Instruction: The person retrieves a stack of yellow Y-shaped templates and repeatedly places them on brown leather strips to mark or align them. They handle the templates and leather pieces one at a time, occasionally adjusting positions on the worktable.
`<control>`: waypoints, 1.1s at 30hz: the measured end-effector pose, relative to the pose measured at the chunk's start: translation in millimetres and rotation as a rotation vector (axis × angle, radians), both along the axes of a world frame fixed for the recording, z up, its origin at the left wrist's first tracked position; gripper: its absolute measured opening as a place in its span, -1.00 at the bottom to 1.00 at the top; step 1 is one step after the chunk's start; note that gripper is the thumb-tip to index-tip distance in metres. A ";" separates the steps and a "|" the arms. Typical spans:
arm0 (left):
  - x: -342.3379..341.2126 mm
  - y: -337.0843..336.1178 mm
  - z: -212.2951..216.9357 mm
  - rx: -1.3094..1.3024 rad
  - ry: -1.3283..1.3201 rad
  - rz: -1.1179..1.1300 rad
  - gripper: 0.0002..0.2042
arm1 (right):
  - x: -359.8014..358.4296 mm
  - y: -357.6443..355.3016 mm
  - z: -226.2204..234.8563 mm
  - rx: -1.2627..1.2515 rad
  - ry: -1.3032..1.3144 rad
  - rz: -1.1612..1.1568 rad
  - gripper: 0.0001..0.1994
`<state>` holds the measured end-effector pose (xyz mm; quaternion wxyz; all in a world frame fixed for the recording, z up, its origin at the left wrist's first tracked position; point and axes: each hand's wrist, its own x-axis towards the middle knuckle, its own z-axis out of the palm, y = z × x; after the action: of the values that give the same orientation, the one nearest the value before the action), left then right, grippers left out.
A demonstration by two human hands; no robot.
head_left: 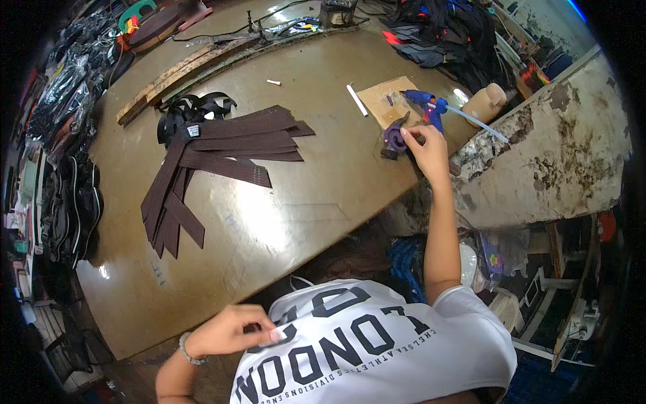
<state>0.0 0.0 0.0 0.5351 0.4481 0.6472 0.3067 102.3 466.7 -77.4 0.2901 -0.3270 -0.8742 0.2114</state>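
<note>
Out over the table's right side, my right hand (428,149) has its thumb and forefinger closed at the edge of a small purple-and-dark object (393,140); its exact kind is unclear. Just beyond the fingers lies a blue glue gun (431,106), a long translucent glue stick (479,124) sticking out of its back. Under its nozzle is a tan board (383,94). My left hand (237,330), with a beaded bracelet at the wrist, is held in front of my white shirt. Its fingers are pinched together, and what they hold cannot be made out.
Dark brown strap pieces (235,141) fan out on the table (316,202), beside black straps (195,111). A white stick (357,99) lies near the board. Wooden bars (182,77) run along the back. A dark fabric pile (444,34) and a beige cylindrical object (486,102) stand right.
</note>
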 end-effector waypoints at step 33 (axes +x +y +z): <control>-46.5 47.1 -4.3 -0.045 -0.036 0.635 -0.72 | -265.1 -37.6 128.9 0.021 -0.048 0.476 -0.67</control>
<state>-46.5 47.1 -4.3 0.4338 0.2063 0.7519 0.4516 -162.8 429.2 51.5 0.2149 -0.1135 -0.9354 0.2569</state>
